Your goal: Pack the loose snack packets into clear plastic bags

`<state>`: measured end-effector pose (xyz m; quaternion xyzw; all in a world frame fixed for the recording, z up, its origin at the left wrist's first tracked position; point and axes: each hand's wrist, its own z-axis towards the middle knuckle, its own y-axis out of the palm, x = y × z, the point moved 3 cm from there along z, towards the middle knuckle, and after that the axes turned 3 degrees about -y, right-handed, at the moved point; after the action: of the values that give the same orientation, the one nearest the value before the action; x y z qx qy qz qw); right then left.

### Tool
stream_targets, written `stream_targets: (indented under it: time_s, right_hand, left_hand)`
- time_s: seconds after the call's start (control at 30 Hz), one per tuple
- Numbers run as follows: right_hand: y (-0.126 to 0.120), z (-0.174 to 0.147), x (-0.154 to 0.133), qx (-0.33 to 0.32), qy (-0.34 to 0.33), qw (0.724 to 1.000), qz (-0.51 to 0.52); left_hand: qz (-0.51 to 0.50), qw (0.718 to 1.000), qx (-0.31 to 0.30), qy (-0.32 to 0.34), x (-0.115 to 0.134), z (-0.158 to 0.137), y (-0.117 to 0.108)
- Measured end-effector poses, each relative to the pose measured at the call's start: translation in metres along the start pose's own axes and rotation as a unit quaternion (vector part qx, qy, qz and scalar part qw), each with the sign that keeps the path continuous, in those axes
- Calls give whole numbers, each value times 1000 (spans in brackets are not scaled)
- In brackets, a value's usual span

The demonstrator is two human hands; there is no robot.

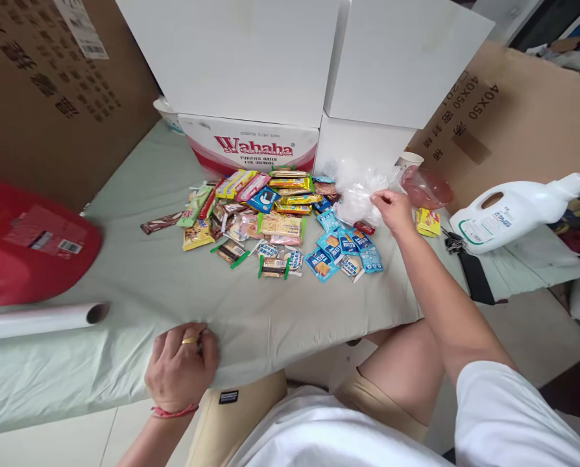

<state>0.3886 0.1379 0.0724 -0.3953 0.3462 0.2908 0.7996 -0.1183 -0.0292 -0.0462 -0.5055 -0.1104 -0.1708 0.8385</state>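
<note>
My right hand reaches to the back of the table, thumb and fingers pinched on the edge of a crumpled clear plastic bag. The bag lies against a heap of wrapped snacks. Just below it are several blue snack packets and a small red wrapped piece. Left of these lies a mixed pile of wrapped biscuits and bars. My left hand, with a ring and a red wrist cord, rests as a loose fist at the table's front edge. Its fingertips are curled out of sight, and no object shows there.
White boxes and a Wahaha carton stand behind the snacks. A red container and a white tube are on the left. On the right are a yellow packet, a white jug and a black phone-like object.
</note>
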Motion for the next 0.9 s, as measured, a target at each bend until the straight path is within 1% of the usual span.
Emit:
stream_targets:
  time_s: [0.1,0.17,0.23,0.27,0.3,0.33,0.37,0.4,0.47,0.5,0.53,0.57,0.6,0.63,0.67,0.7,0.73,0.8,0.87,0.9]
  right_hand:
    - [-7,-18,4,37,26,999,-3]
    - [-7,-29,4,26,24,998,-45]
    - [-7,-38,-1,25,11,996,-90]
    - [-7,-42,-6,39,6,995,-88]
    - [-7,-47,-11,59,5,996,-64]
    - [-6,-53,-18,77,11,997,-21]
    - [-4,-60,-25,87,24,995,30]
    - [0,-70,-32,88,43,992,77]
    - [13,-95,-47,71,84,984,139]
    - [20,-111,-55,55,102,982,152]
    - [28,-127,-62,31,116,980,156]
    - [37,-144,-68,-2,126,979,157]
    - [44,-159,-73,-39,134,977,160]
    - [51,-174,-77,-69,142,973,167]
    - [55,-185,-79,-85,152,968,180]
    - [57,-194,-79,-83,169,961,202]
    - [56,-200,-78,-63,192,952,231]
    - [47,-205,-69,2,249,922,296]
    - [32,-206,-58,59,292,887,352]
    - [24,-207,-52,79,302,875,371]
  left_hand:
    - [-42,999,-19,-22,5,2,-4]
    - [-99,994,-16,-43,12,3,-7]
    - [-178,980,-37,-78,25,5,-9]
    - [-225,966,-68,-106,34,7,-8]
    - [-278,944,-116,-135,45,10,-6]
    - [-334,912,-166,-172,58,14,-3]
    - [-398,866,-218,-211,74,19,1]
    - [-465,815,-254,-235,93,26,5]
    - [-563,725,-302,-257,134,42,12]
    - [-592,690,-317,-270,154,51,17]
    - [-612,662,-325,-286,172,59,24]
    - [-626,641,-330,-298,187,66,31]
    - [-638,627,-331,-299,200,72,39]
    - [-649,621,-325,-295,208,75,47]
    - [-656,622,-310,-293,213,77,55]
    - [-664,620,-298,-293,213,77,62]
    - [-671,618,-283,-298,210,74,68]
    - [-674,609,-261,-328,196,65,75]
    - [-658,603,-247,-377,178,56,76]
    - [-646,601,-246,-402,171,53,76]
